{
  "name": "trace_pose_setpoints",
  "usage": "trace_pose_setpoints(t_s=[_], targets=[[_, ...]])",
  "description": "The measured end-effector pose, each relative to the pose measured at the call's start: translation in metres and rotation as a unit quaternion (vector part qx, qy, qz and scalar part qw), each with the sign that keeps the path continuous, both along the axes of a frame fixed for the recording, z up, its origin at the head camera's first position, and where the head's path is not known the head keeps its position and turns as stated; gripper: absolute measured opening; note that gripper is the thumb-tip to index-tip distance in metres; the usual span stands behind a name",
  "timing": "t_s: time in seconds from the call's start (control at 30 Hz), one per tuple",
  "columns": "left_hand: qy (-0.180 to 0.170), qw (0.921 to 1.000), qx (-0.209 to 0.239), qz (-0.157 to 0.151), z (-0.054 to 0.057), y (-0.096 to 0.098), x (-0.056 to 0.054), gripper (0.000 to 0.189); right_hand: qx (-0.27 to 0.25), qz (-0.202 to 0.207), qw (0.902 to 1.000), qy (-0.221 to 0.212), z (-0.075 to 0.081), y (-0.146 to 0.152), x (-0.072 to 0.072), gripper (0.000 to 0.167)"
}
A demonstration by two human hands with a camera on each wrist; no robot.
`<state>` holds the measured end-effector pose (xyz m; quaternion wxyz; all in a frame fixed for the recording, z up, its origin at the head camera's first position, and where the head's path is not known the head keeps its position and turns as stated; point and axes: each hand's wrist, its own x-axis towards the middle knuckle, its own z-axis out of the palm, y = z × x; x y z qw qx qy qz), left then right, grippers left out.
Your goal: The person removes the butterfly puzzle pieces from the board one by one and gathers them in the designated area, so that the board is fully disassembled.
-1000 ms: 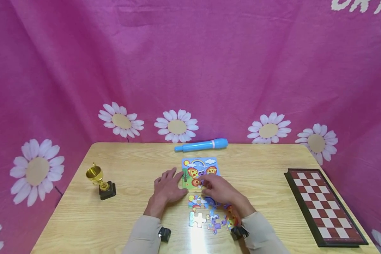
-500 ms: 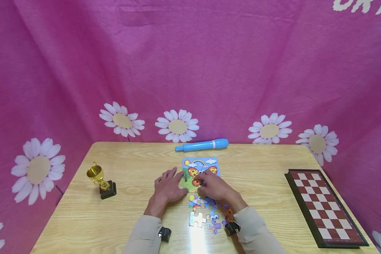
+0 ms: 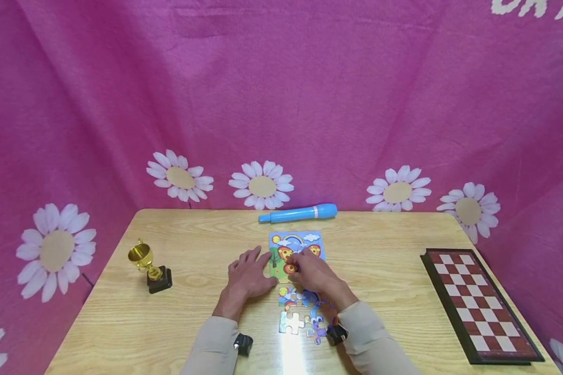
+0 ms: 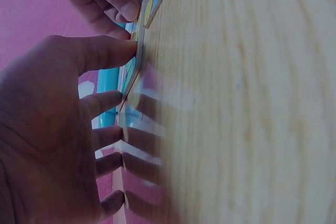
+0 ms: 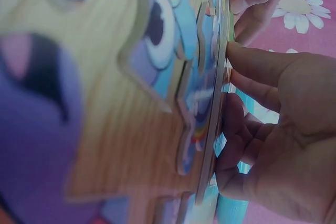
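Note:
In the head view, a square butterfly jigsaw puzzle [image 3: 282, 256] lies flat on the table. My left hand [image 3: 249, 276] rests along its left side, fingers spread and nearly straight, thumb at the near left corner. The left wrist view shows this thumb [image 4: 107, 53] touching the board's edge. My right hand [image 3: 316, 273] covers the puzzle's lower right part. Its thumb [image 5: 257, 64] and forefinger touch the puzzle, while the other fingers curl; whether a piece sits between them is hidden. Loose puzzle pieces [image 3: 289, 323] lie nearer me, partly under my right wrist.
A blue microphone-shaped toy [image 3: 297, 214] lies beyond the puzzle. At the left stands a small gold trophy cup [image 3: 150, 266] on a black base. A red and white checkered board [image 3: 480, 304] lies at the right. A pink flowered curtain [image 3: 281, 104] hangs behind the table [image 3: 206, 234].
My right hand has shifted slightly left over the puzzle, its fingertips now lower and closer together. The right wrist has moved left over the loose pieces. My left hand stays in place.

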<state>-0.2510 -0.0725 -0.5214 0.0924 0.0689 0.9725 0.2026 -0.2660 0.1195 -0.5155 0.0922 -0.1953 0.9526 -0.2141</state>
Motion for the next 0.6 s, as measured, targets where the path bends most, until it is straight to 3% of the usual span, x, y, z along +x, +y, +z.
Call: trace_pose_setpoints(t_s=[0.6], targets=[[-0.006, 1.0000, 0.000, -0.001, 0.0007, -0.0003, -0.0017, 0.070, 0.010, -0.028, 0.9994, -0.018, 0.0009, -0.0048, -0.0011, 0.032]])
